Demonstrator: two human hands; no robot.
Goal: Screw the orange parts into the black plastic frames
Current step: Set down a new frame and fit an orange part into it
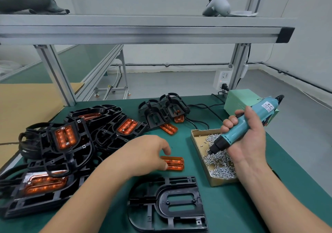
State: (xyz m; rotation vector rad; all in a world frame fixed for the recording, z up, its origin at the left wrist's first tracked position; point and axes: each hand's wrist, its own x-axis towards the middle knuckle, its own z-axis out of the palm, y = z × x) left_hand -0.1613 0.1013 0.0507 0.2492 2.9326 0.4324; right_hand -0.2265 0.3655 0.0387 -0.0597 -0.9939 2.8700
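A bare black plastic frame (167, 204) lies flat on the green mat at the front centre. Just beyond it lies a loose orange part (175, 163), and my left hand (149, 155) pinches its left end with curled fingers. My right hand (248, 135) grips a teal electric screwdriver (246, 125), tilted so its black tip dips into the heap of screws (221, 164) in a cardboard box (195, 135). Another loose orange part (168, 128) lies farther back.
A pile of black frames with orange parts fitted (62, 143) fills the left of the mat. More black frames (161, 110) stand at the back. A green power box (240, 101) and cables sit at the back right. An aluminium shelf (143, 29) runs overhead.
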